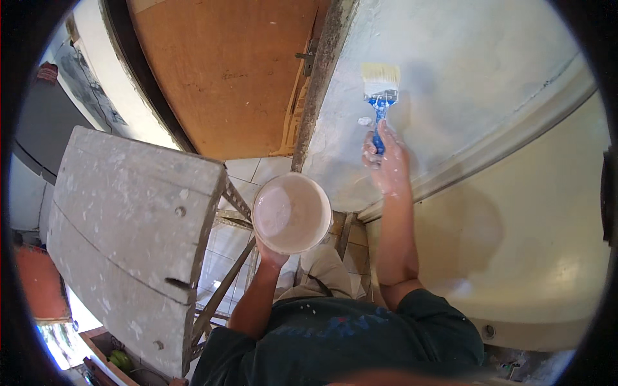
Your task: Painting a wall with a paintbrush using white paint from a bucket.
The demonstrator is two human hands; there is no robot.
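A paintbrush (382,96) with a blue handle and pale bristles is gripped in my right hand (390,157), bristles pointing up in front of the white wall (450,58). White paint spots mark the fingers and the handle. Whether the bristles touch the wall I cannot tell. Lower and to the left, my left hand (271,253) holds a white bucket (325,209) from below and the side. The bucket's mouth faces up, and whitish paint coats its inside. Most of the left fingers are hidden behind the bucket.
A paint-spattered wooden platform (129,231) on metal legs stands close on my left. Behind it is a brown door (225,71) with a handle (306,61). A large cream-coloured panel (502,244) fills the right side. White floor tiles (222,248) show below.
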